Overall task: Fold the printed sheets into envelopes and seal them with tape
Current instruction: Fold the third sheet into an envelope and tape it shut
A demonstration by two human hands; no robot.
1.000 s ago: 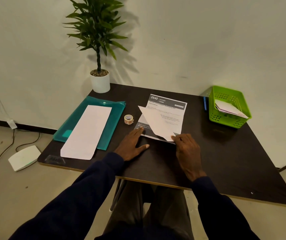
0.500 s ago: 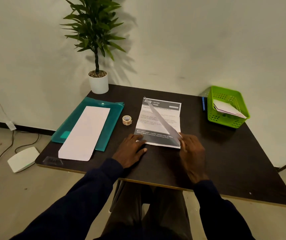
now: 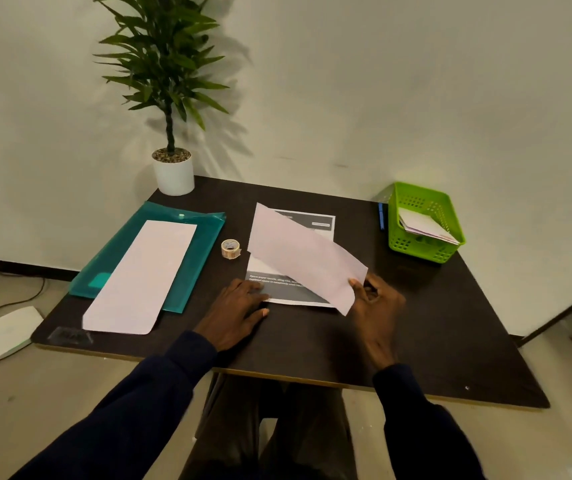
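Observation:
A printed sheet (image 3: 289, 292) with a dark footer band lies flat in the middle of the dark table (image 3: 423, 327). My left hand (image 3: 239, 310) presses flat on its near left corner. My right hand (image 3: 378, 303) pinches the near right end of a second sheet (image 3: 305, 258), lifted and slanting across the printed one with its blank white side towards me. A small roll of tape (image 3: 230, 248) stands just left of the sheets, untouched.
A teal plastic folder (image 3: 204, 244) lies at the left with a long white paper (image 3: 142, 275) on it. A green basket (image 3: 395, 237) at the back right holds folded papers (image 3: 426, 226), with a blue pen (image 3: 380, 216) beside it. A potted plant (image 3: 173, 174) stands at the back left.
My right hand has swung the lifted sheet over, from edge-on to broad with its blank side showing. My left hand has stayed on the lower sheet's near left corner.

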